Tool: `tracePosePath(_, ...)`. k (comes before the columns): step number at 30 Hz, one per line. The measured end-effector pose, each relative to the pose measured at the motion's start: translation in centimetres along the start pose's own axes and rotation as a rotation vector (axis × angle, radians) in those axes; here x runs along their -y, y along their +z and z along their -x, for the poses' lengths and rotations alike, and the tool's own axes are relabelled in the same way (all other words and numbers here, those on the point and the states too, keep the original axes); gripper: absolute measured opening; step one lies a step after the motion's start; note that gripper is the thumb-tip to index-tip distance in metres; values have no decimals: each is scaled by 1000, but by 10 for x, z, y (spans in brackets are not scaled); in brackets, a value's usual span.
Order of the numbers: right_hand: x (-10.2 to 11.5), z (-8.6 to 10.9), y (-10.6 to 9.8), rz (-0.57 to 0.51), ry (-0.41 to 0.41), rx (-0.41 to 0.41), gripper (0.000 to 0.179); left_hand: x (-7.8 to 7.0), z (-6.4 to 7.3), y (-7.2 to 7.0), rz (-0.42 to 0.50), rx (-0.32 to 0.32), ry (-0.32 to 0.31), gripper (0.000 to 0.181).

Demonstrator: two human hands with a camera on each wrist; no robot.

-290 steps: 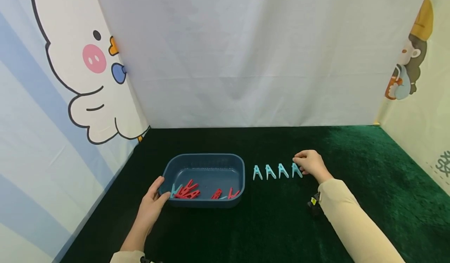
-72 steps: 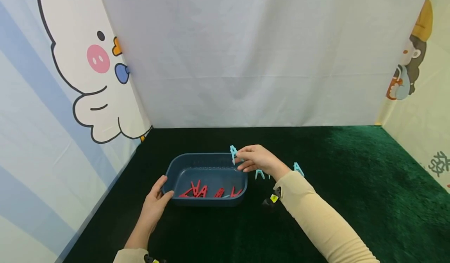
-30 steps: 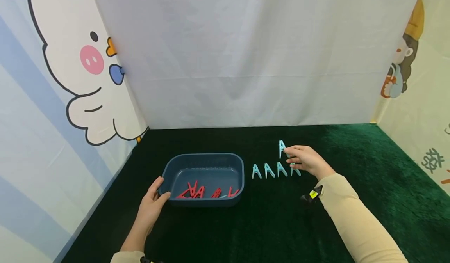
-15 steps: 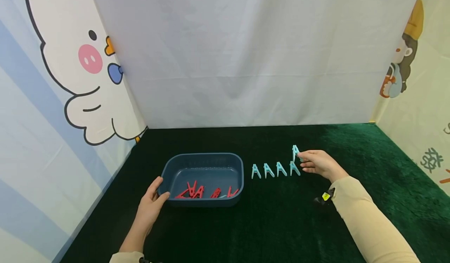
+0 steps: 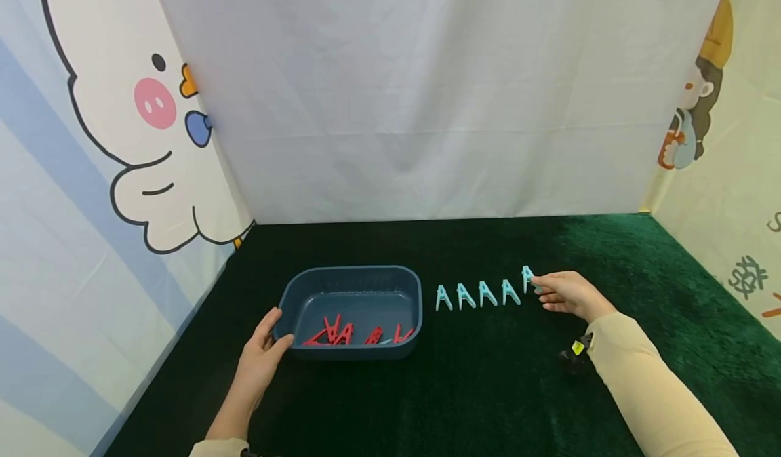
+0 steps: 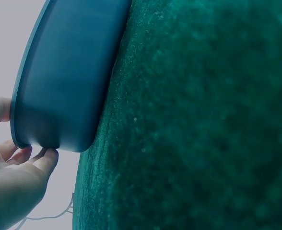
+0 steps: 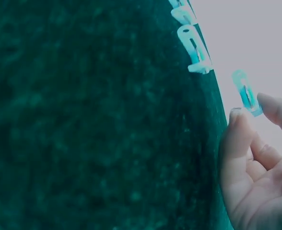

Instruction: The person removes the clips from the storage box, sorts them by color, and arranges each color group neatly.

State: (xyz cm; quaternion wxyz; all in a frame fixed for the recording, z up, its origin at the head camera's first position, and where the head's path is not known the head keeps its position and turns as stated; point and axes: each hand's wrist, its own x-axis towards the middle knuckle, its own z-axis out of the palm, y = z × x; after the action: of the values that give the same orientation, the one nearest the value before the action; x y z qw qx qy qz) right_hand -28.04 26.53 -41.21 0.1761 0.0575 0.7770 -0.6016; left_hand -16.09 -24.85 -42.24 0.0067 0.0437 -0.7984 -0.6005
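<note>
My right hand (image 5: 570, 295) pinches a light blue clothespin (image 5: 527, 278) between thumb and fingertips, just past the right end of a row of several light blue clothespins (image 5: 510, 292). In the right wrist view that held clothespin (image 7: 247, 94) shows raised off the cloth, beyond the nearest row clothespin (image 7: 195, 50). My left hand (image 5: 257, 362) holds the near left corner of a blue plastic basin (image 5: 356, 352), thumb at the rim. From the left wrist, fingers (image 6: 47, 160) touch the basin's outer wall (image 6: 64, 81). Several red clothespins (image 5: 344, 334) lie inside along the near wall.
A sliver of light blue (image 5: 386, 341) shows among the red clothespins, mostly hidden by the basin's near wall. Dark green plush cloth (image 5: 476, 382) covers the table. A white curtain (image 5: 396, 104) closes off the back, with printed panels on both sides.
Over several seconds the right hand has brought another light blue clothespin from the basin to the row's right end, lately moving right and lower. The left hand has stayed on the basin.
</note>
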Motion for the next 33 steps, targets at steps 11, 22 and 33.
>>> tracePosePath(11, -8, -3, 1, 84, -4, -17, 34, 2, 0, -1, -7, -3, -10, 56)
tracePosePath(22, -8, -2, 3, 245, -32, -64, 32, 3, 0, 0, -20, -8, 17, 55)
tracePosePath(33, -4, -1, 7, 310, -43, -75, 24, 4, -1, 0, -24, -1, 23, 55)
